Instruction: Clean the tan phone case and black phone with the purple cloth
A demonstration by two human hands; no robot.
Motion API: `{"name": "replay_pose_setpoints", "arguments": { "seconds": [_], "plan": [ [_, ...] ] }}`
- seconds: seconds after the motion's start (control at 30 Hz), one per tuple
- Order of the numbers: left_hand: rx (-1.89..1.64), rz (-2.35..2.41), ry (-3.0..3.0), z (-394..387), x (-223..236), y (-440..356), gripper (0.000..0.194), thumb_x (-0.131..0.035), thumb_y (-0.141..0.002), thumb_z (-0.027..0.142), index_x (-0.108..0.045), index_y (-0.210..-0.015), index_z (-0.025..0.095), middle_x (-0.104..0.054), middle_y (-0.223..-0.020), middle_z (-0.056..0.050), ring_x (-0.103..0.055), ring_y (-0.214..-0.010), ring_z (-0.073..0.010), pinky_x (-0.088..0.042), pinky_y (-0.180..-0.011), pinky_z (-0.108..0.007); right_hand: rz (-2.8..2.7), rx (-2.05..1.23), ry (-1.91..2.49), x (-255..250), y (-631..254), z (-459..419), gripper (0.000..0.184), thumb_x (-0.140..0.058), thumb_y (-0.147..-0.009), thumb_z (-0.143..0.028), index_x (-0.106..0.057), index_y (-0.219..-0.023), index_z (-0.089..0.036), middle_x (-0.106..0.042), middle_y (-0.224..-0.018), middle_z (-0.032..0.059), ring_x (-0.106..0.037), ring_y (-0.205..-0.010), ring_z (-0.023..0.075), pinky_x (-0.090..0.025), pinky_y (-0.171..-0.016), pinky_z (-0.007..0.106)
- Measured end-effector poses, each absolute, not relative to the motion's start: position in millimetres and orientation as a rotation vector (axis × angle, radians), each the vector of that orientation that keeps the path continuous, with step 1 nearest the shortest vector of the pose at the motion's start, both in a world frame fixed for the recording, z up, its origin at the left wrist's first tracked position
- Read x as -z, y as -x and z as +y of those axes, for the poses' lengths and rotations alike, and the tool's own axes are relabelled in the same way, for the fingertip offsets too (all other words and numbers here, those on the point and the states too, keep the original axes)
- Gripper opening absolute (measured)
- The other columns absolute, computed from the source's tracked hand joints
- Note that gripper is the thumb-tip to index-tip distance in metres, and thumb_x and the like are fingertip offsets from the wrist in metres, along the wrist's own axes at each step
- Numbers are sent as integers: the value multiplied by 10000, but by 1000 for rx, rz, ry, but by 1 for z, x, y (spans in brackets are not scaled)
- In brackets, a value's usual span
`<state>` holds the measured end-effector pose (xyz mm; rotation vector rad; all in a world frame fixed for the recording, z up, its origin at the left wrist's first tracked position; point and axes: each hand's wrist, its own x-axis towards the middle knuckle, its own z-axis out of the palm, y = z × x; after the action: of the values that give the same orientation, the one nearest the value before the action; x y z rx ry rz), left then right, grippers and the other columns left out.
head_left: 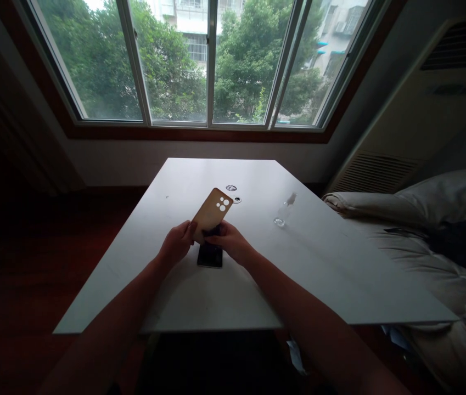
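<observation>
A tan phone case (210, 214) with several round camera holes is raised at a tilt over the table. My left hand (178, 240) is closed on its left edge, thumb on the near face. My right hand (233, 240) is closed at the lower right of the case, with a small dark thing (212, 231) at its fingers. That piece looks soft like cloth, but its kind is unclear. Just below lies a black phone (210, 257), flat on the table and partly hidden by my right hand and the case.
The white table (319, 285) stands before a window (208, 66). A clear spray bottle (285, 211) is at the right. Beyond the case lie two small round pieces, one a dark-patterned disc (231, 188), the other a ring-like disc (237, 200). Bedding (414, 219) borders the right side.
</observation>
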<state>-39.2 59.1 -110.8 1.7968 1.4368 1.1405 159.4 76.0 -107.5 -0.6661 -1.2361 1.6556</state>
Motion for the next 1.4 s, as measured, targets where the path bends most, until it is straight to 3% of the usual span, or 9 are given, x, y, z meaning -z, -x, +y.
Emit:
{"name": "replay_pose_setpoints", "arguments": {
  "seconds": [0.17,0.37,0.53,0.9,1.1,1.4],
  "plan": [
    [-1094,1389,-1852,58,110,38,507,-379,-1035,613,-573,-787,216,-597,-608,13,-555,-566,-151,-393,-558,-264,-1105,-1574,809,110,-157,76,543,-933,-595,-278,-686,-1070,-190,-789,-1002,61,-742,-868,232,-615,-811,390],
    [-1035,1393,-1875,57,109,40,510,-378,-1027,632,-547,-781,217,-606,-619,11,-557,-562,-150,-392,-552,-264,-927,-1445,840,111,-160,84,615,-955,-592,-327,-666,-1118,-194,-782,-1029,68,-740,-907,239,-636,-795,391],
    [-987,1395,-1900,57,108,43,521,-376,-1023,638,-541,-764,217,-600,-621,8,-550,-564,-151,-385,-550,-265,-857,-1395,792,111,-165,89,563,-947,-629,-319,-677,-1107,-196,-769,-1031,55,-730,-885,216,-634,-778,361],
    [-1002,1411,-1951,55,106,45,509,-377,-1036,616,-529,-755,219,-614,-619,14,-575,-599,-157,-406,-597,-266,-1259,-1555,830,125,-154,75,442,-937,-603,-310,-794,-996,-165,-796,-1058,88,-736,-962,268,-570,-935,431],
    [-1034,1395,-1920,55,106,42,519,-363,-1032,627,-539,-759,222,-601,-612,12,-561,-577,-156,-407,-576,-270,-1272,-1474,816,119,-154,75,416,-918,-640,-319,-778,-1003,-173,-796,-1043,80,-733,-946,259,-570,-893,404],
    [-1014,1386,-1914,57,109,41,518,-363,-1031,625,-545,-767,218,-594,-621,6,-551,-584,-155,-398,-574,-270,-989,-1415,825,109,-159,79,548,-935,-629,-335,-678,-1091,-189,-780,-1038,65,-730,-914,233,-613,-832,393]
  ]
}}
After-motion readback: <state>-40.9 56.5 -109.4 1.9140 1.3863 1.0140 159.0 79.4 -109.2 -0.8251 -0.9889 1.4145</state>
